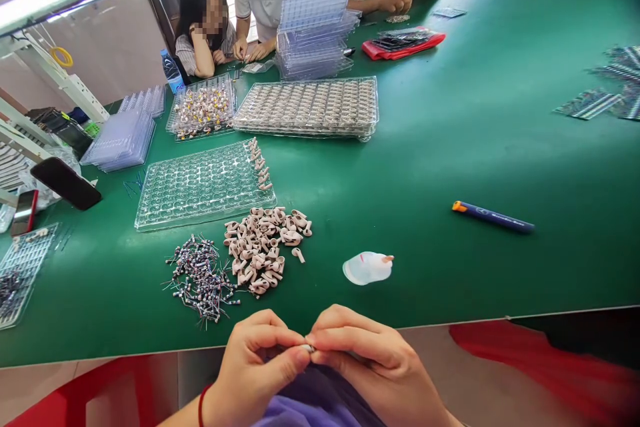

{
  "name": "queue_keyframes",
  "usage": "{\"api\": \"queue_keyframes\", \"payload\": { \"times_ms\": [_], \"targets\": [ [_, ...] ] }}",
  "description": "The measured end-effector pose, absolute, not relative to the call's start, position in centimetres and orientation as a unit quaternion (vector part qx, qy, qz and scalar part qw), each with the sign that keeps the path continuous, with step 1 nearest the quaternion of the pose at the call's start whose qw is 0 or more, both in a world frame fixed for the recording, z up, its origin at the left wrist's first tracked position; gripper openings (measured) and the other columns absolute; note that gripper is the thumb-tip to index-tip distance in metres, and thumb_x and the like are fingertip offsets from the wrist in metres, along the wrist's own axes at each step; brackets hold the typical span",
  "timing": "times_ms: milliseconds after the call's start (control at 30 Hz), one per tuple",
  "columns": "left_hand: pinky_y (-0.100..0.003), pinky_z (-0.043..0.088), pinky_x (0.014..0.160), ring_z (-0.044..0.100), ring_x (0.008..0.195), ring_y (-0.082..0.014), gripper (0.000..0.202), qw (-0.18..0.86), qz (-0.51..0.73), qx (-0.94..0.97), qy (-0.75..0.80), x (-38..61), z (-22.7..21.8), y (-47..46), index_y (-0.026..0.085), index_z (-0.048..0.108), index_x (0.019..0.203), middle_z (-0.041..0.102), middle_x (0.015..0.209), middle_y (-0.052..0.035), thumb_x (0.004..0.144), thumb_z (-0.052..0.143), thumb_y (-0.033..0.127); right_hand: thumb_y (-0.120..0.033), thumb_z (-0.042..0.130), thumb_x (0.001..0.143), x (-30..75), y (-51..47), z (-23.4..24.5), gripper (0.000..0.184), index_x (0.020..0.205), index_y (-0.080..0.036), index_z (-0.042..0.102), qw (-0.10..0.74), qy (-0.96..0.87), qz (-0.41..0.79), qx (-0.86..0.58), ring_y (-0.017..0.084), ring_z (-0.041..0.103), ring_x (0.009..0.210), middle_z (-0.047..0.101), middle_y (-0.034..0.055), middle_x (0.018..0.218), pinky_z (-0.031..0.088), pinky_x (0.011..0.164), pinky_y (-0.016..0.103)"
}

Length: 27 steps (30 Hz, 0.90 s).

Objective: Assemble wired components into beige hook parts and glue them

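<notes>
Green covers the desk (500, 127), and at its near edge the left hand (255, 360) and right hand (367, 353) meet, their fingers together pinching a small part (309, 348), mostly covered, so what it is cannot be told. Holding it by the fingertips of both hands seems to suit something so tiny, one side probably steadying it for the other. Just beyond lie two loose heaps, beige shells (257, 250) and thin-wired components (203, 280), likely kept side by side for easy reach. Behind them, a clear tray (200, 180) carries shells lined along its right end only, its moulded pockets presumably keeping them apart; farther back, filled trays (310, 131) sit stacked, perhaps to save room. A white pad (369, 267) and a dark blue pen-shaped tool (493, 217) rest to the right, well apart from the heaps. Pale lettering runs along the tool and a blue label wraps a plastic bottle (173, 72); neither is legible.
</notes>
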<state>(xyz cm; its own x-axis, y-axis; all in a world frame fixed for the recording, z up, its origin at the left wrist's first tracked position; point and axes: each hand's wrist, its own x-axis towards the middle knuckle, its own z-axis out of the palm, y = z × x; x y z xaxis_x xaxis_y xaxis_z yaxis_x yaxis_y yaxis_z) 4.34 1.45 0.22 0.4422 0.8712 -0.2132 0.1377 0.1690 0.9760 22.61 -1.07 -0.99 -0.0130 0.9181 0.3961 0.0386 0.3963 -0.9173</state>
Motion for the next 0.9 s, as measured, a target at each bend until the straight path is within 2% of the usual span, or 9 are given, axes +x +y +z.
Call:
{"api": "queue_keyframes", "payload": {
  "times_ms": [233, 367, 467, 533, 600, 667, 733, 800, 900],
  "targets": [
    [-0.022, 0.046, 0.056, 0.056, 0.06, -0.0118, 0.03, 0.592, 0.316, 0.599, 0.437, 4.2, 0.0, 1.4, 0.018, 0.081, 0.082, 0.06, 0.067, -0.0039, 0.079, 0.074, 0.047, -0.022, 0.071, 0.085, 22.8, -1.6, -1.8, 0.017, 0.101, -0.025, 0.073, 0.567, -0.599, 0.366, -0.431, 0.014, 0.07, 0.065, 0.072, 0.0023, 0.077, 0.06, 0.059, 0.02],
    [-0.021, 0.052, 0.054, 0.062, 0.06, -0.0121, 0.02, 0.426, 0.37, 0.722, 0.4, 3.8, -0.4, 1.4, 0.018, 0.078, 0.092, 0.065, 0.071, -0.0045, 0.087, 0.068, 0.035, -0.022, 0.071, 0.084, 23.8, -1.9, -2.7, 0.009, 0.091, -0.024, 0.066, 0.639, -0.519, 0.228, -0.52, 0.015, 0.065, 0.068, 0.064, 0.0027, 0.08, 0.056, 0.059, 0.023],
    [-0.024, 0.058, 0.062, 0.067, 0.07, -0.0143, 0.016, 0.23, 0.401, 0.824, 0.328, 3.3, -0.7, 1.6, 0.015, 0.072, 0.103, 0.07, 0.081, -0.0064, 0.09, 0.064, 0.016, -0.031, 0.082, 0.071, 25.5, -1.2, -3.9, 0.037, 0.099, -0.026, 0.058, 0.683, -0.403, 0.084, -0.603, 0.021, 0.061, 0.084, 0.058, 0.0065, 0.099, 0.055, 0.075, 0.037],
    [-0.027, 0.061, 0.068, 0.068, 0.075, -0.0156, 0.018, 0.12, 0.392, 0.864, 0.291, 2.9, -0.8, 1.7, 0.013, 0.068, 0.105, 0.071, 0.082, -0.0062, 0.088, 0.064, 0.01, -0.045, 0.082, 0.067, 26.7, -0.5, -4.8, 0.062, 0.118, -0.024, 0.054, 0.624, -0.413, 0.09, -0.657, 0.03, 0.06, 0.106, 0.057, 0.0139, 0.119, 0.054, 0.08, 0.044],
    [-0.028, 0.062, 0.072, 0.069, 0.076, -0.0159, 0.018, 0.05, 0.372, 0.884, 0.278, 2.5, -1.2, 1.7, 0.012, 0.067, 0.104, 0.073, 0.08, -0.0048, 0.086, 0.066, 0.008, -0.054, 0.077, 0.069, 27.6, 0.2, -5.5, 0.074, 0.131, -0.021, 0.05, 0.526, -0.454, 0.134, -0.707, 0.033, 0.059, 0.112, 0.056, 0.0162, 0.13, 0.055, 0.076, 0.041],
    [-0.028, 0.061, 0.074, 0.07, 0.077, -0.016, 0.02, 0.017, 0.346, 0.895, 0.281, 2.2, -1.7, 1.6, 0.012, 0.067, 0.104, 0.073, 0.08, -0.0041, 0.084, 0.068, 0.008, -0.053, 0.072, 0.076, 28.0, 0.4, -6.0, 0.064, 0.129, -0.022, 0.055, 0.441, -0.489, 0.163, -0.735, 0.028, 0.066, 0.098, 0.062, 0.0141, 0.125, 0.055, 0.062, 0.034],
    [-0.029, 0.061, 0.075, 0.069, 0.078, -0.0164, 0.023, 0.0, 0.325, 0.902, 0.286, 2.1, -2.2, 1.5, 0.011, 0.066, 0.106, 0.073, 0.081, -0.0044, 0.083, 0.069, 0.007, -0.049, 0.068, 0.08, 28.0, 0.4, -6.1, 0.048, 0.119, -0.023, 0.062, 0.416, -0.501, 0.164, -0.741, 0.023, 0.068, 0.082, 0.069, 0.0115, 0.114, 0.052, 0.054, 0.029],
    [-0.03, 0.06, 0.076, 0.068, 0.077, -0.0167, 0.022, -0.012, 0.311, 0.904, 0.295, 2.2, -2.5, 1.4, 0.009, 0.066, 0.105, 0.073, 0.081, -0.0047, 0.083, 0.069, 0.006, -0.046, 0.065, 0.083, 27.6, -0.1, -6.2, 0.04, 0.115, -0.022, 0.063, 0.441, -0.509, 0.165, -0.72, 0.021, 0.069, 0.079, 0.072, 0.0099, 0.107, 0.055, 0.06, 0.029],
    [-0.03, 0.059, 0.072, 0.066, 0.073, -0.017, 0.019, -0.03, 0.29, 0.9, 0.325, 2.6, -2.5, 1.5, 0.009, 0.065, 0.102, 0.071, 0.077, -0.0043, 0.084, 0.067, 0.005, -0.04, 0.059, 0.088, 26.7, -1.6, -6.2, 0.042, 0.126, -0.022, 0.055, 0.459, -0.547, 0.236, -0.659, 0.018, 0.071, 0.075, 0.072, 0.0082, 0.101, 0.058, 0.066, 0.027]
  ]
}}
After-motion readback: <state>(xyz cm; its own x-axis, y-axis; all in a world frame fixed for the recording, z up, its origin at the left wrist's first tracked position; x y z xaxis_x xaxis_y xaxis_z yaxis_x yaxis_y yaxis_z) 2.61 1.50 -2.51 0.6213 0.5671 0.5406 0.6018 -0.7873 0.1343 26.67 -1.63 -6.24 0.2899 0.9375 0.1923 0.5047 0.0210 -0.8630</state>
